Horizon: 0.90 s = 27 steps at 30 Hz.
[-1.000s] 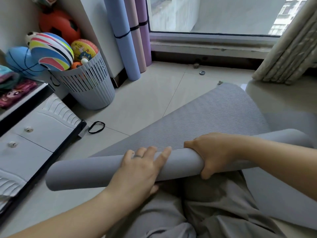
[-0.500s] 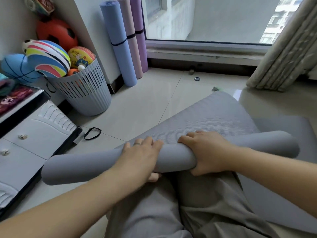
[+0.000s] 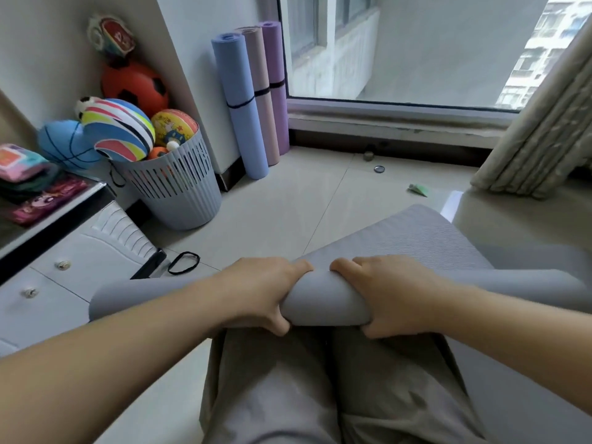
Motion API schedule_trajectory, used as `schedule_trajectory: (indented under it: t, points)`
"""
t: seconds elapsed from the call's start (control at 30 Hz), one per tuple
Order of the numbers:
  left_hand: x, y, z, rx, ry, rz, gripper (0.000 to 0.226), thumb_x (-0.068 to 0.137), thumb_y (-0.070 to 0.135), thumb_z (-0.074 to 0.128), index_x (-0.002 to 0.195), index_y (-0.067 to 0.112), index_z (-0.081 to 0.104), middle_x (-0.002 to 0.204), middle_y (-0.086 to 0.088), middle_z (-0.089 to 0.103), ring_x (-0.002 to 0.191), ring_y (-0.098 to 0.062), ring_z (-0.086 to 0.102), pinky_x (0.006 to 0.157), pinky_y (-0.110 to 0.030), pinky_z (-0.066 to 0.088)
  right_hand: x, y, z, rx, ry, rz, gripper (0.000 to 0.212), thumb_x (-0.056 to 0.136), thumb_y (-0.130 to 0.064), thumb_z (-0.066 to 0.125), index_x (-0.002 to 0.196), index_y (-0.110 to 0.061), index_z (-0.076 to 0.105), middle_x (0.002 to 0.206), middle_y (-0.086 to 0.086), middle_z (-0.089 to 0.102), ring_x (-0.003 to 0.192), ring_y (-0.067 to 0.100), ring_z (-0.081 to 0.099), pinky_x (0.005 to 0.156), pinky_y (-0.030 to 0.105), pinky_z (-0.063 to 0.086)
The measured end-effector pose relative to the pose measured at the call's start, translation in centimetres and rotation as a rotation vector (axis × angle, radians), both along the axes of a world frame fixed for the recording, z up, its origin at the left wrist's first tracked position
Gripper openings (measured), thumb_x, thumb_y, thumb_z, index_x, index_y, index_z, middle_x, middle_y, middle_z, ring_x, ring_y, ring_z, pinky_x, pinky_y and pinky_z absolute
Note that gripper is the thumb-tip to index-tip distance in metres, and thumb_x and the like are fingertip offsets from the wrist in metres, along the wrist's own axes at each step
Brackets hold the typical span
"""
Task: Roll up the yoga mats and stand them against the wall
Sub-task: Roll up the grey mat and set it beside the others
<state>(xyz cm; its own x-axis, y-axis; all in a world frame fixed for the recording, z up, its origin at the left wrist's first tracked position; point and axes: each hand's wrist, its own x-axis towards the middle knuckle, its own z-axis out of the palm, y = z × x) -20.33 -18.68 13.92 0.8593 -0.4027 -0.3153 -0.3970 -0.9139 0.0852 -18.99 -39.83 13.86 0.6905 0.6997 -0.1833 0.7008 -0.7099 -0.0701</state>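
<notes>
Gripping the grey yoga mat with both hands, over a lap in grey trousers.
The left hand and right hand clasp the middle of the roll side by side, fingers curled over its top and thumbs tucked beneath. The roll lies crosswise, and its unrolled tail spreads flat on the tiled floor beyond. A black elastic loop lies on the floor to the left. Farther off, a slatted basket holds balls, and a blue mat, a pink mat and a purple mat stand rolled and upright against the wall beside the window.
</notes>
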Motion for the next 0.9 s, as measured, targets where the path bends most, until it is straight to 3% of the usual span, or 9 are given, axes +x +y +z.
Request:
schedule_trajectory:
  t: [0.2, 0.37, 0.5, 0.57, 0.63, 0.67, 0.73, 0.8, 0.9]
  points:
    - [-0.1, -1.4, 2.4, -0.012, 0.057, -0.103, 0.062, 0.066, 0.041, 0.072, 0.116, 0.034, 0.037, 0.102, 0.007, 0.056, 0.09, -0.019, 0.057, 0.068, -0.032, 0.047, 0.9, -2.3, 3.3, -0.075, 0.081, 0.04, 0.072, 0.064, -0.049, 0.073, 0.121, -0.036, 0.032, 0.096, -0.01, 0.057, 0.081, 0.011, 0.055, 0.068, 0.03, 0.048]
    - [-1.1, -2.7, -1.3, -0.02, 0.409, -0.117, 0.062, 0.068, 0.036, 0.076, 0.119, 0.033, 0.041, 0.107, 0.006, 0.061, 0.095, -0.016, 0.058, 0.081, -0.035, 0.049, -1.9, -2.4, -0.9, -0.114, 0.314, 0.022, 0.074, 0.068, -0.044, 0.076, 0.127, -0.032, 0.034, 0.11, -0.005, 0.059, 0.091, 0.016, 0.057, 0.078, 0.038, 0.051]
    - [-0.3, -2.1, -1.4, -0.047, 0.513, -0.068, 0.064, 0.069, 0.039, 0.077, 0.12, 0.04, 0.04, 0.107, 0.013, 0.059, 0.098, -0.011, 0.057, 0.087, -0.035, 0.05, -1.4, -2.4, -1.8, -0.066, 0.364, 0.015, 0.075, 0.067, -0.042, 0.079, 0.127, -0.032, 0.035, 0.108, -0.006, 0.06, 0.09, 0.014, 0.057, 0.077, 0.035, 0.05]
    - [-1.0, -2.1, -1.1, -0.054, 0.421, -0.076, 0.07, 0.07, 0.042, 0.076, 0.128, 0.041, 0.036, 0.116, 0.012, 0.053, 0.106, -0.01, 0.052, 0.092, -0.033, 0.046, -1.2, -2.6, -2.0, -0.044, 0.394, 0.006, 0.076, 0.066, -0.043, 0.079, 0.127, -0.032, 0.035, 0.108, -0.007, 0.059, 0.09, 0.013, 0.056, 0.077, 0.034, 0.05]
    - [-2.9, -2.2, -2.1, -0.004, 0.095, -0.117, 0.084, 0.067, 0.05, 0.073, 0.136, 0.038, 0.028, 0.122, 0.007, 0.045, 0.111, -0.016, 0.048, 0.093, -0.037, 0.045, -0.9, -2.8, -2.1, -0.004, 0.445, -0.014, 0.077, 0.066, -0.042, 0.081, 0.128, -0.033, 0.035, 0.112, -0.008, 0.059, 0.093, 0.012, 0.056, 0.079, 0.031, 0.049]
    - [-4.0, -2.5, -3.0, 0.031, -0.112, -0.157, 0.093, 0.06, 0.054, 0.076, 0.137, 0.032, 0.028, 0.121, 0.003, 0.047, 0.106, -0.02, 0.053, 0.088, -0.04, 0.049, -0.7, -2.9, -2.2, 0.015, 0.474, -0.024, 0.078, 0.066, -0.042, 0.082, 0.128, -0.033, 0.035, 0.114, -0.009, 0.058, 0.095, 0.012, 0.055, 0.08, 0.03, 0.047]
    - [-5.6, -2.7, -4.5, 0.02, -0.323, -0.172, 0.108, 0.038, 0.053, 0.083, 0.131, 0.021, 0.039, 0.106, -0.002, 0.06, 0.084, -0.023, 0.064, 0.067, -0.04, 0.054, -0.3, -2.9, -2.4, 0.014, 0.49, -0.03, 0.079, 0.066, -0.043, 0.082, 0.129, -0.032, 0.035, 0.118, -0.009, 0.055, 0.096, 0.01, 0.053, 0.078, 0.027, 0.043]
    - [-5.7, -2.8, -5.1, 0.001, -0.338, -0.16, 0.11, 0.028, 0.046, 0.085, 0.126, 0.022, 0.042, 0.098, -0.003, 0.062, 0.074, -0.023, 0.064, 0.059, -0.038, 0.052, -0.5, -2.7, -2.3, -0.027, 0.447, -0.034, 0.081, 0.067, -0.047, 0.08, 0.132, -0.029, 0.035, 0.118, -0.009, 0.047, 0.096, 0.01, 0.047, 0.079, 0.027, 0.041]
    - [-4.8, -3.3, -3.8, 0.098, -0.241, -0.114, 0.099, 0.059, 0.041, 0.076, 0.141, 0.029, 0.022, 0.12, -0.001, 0.047, 0.103, -0.025, 0.056, 0.084, -0.04, 0.046, -2.1, -2.0, -2.1, -0.066, 0.13, -0.004, 0.086, 0.064, -0.062, 0.072, 0.132, -0.026, 0.035, 0.12, -0.004, 0.041, 0.106, 0.017, 0.04, 0.087, 0.035, 0.044]
